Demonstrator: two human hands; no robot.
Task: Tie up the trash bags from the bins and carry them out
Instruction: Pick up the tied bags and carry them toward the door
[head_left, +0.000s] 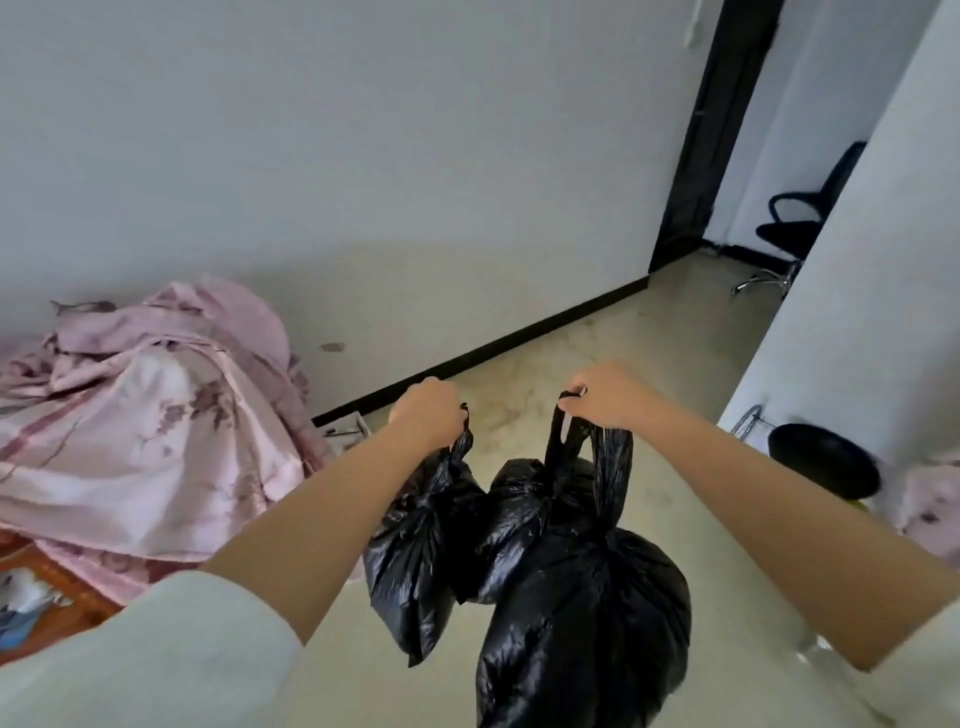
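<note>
Both hands are raised ahead of the body, each closed around black bag handles. Left hand (428, 413) grips the knotted top of a small black trash bag (415, 566), which hangs clear of the floor (649, 364). Right hand (608, 397) holds the stretched loops of two further bags: a middle bag (511, 525) touching the small one, and a large full bag (587, 629) hanging lowest, tied at its neck. Pink floral bedding (150, 431) lies heaped at left against the white wall (363, 156). A dark doorway (711, 140) stands ahead, with a black office chair (800, 228) beyond it. A black round bin (823, 460) sits at right.
</note>
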